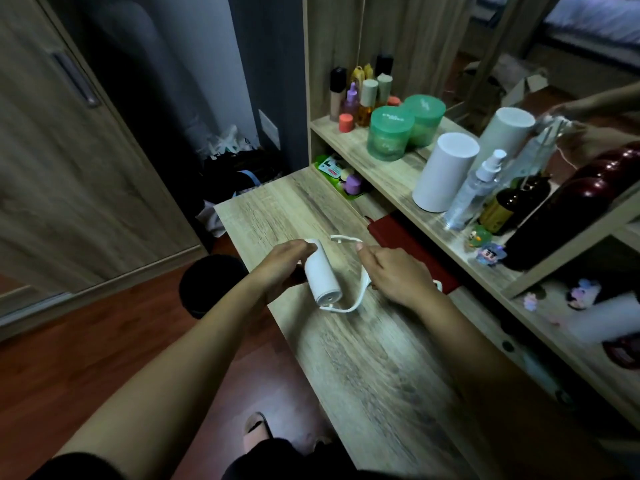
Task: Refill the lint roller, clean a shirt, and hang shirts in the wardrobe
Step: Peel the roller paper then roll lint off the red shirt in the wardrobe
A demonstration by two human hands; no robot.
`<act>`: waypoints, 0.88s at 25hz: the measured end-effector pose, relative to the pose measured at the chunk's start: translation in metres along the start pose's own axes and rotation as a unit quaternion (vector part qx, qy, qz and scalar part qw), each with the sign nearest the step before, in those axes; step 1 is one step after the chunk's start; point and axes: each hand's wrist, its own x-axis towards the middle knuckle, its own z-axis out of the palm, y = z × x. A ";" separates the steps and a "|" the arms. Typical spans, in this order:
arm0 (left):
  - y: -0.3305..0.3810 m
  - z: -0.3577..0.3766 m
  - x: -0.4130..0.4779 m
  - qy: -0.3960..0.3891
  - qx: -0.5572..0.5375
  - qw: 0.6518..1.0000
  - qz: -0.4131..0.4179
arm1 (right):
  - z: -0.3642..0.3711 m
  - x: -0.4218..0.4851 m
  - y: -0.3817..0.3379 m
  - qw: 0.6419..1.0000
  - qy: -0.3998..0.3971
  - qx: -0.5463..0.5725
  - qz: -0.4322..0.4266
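Note:
A white refill roll [320,277] is gripped in my left hand [282,268] just above the wooden dressing table [363,358]. My right hand [396,275] holds the white lint roller frame [356,291], whose curved fork arms wrap around the roll's near end. The frame's upper arm [343,239] sticks out past my thumb. No shirt is in view. The wardrobe door [69,161] stands at the left, with a dark gap beside it.
Shelves on the right carry green jars [391,133], white cylinders [445,171], a spray bottle [474,190] and dark bottles. A red case [408,247] lies under the shelf edge. A black round stool [211,285] and bags [235,168] sit on the floor.

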 end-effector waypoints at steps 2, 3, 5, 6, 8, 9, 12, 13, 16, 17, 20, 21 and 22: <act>-0.004 0.003 -0.001 0.001 -0.002 1.000 0.010 | 0.003 0.000 0.002 1.000 0.000 -0.003 0.000; -0.005 0.005 -0.002 0.003 0.000 1.000 0.017 | 0.004 0.000 0.002 1.000 -0.006 -0.002 0.004; -0.005 0.007 -0.005 -0.005 0.006 0.999 0.032 | 0.005 -0.001 0.003 1.000 -0.017 0.003 0.010; -0.004 0.007 -0.007 -0.013 0.009 0.999 0.038 | 0.004 -0.001 0.004 1.000 -0.020 0.007 0.011; -0.004 0.008 -0.009 -0.021 0.023 0.998 0.045 | 0.004 -0.001 0.004 1.000 -0.023 0.015 0.008; -0.004 0.007 -0.010 -0.021 0.033 0.998 0.048 | 0.004 -0.001 0.005 1.000 -0.023 0.018 0.007; -0.003 0.008 -0.013 -0.023 0.050 0.997 0.052 | 0.007 -0.001 0.007 1.000 -0.014 0.021 0.005; -0.003 0.008 -0.014 -0.024 0.052 0.997 0.053 | 0.007 -0.001 0.008 1.000 -0.012 0.018 0.005; -0.005 0.007 -0.014 -0.027 0.061 0.996 0.055 | 0.008 -0.002 0.010 0.999 -0.020 0.024 0.014; -0.007 0.006 -0.014 -0.028 0.059 0.996 0.053 | 0.009 -0.003 0.010 0.999 -0.024 0.028 0.019; -0.013 0.007 -0.013 -0.035 0.050 0.997 0.048 | 0.012 -0.004 0.013 0.999 -0.028 0.026 0.023; -0.014 0.008 -0.014 -0.036 0.046 0.997 0.047 | 0.013 -0.005 0.014 0.999 -0.024 0.021 0.022; -0.015 0.010 -0.014 -0.034 0.040 0.998 0.046 | 0.014 -0.006 0.014 0.999 -0.018 0.018 0.023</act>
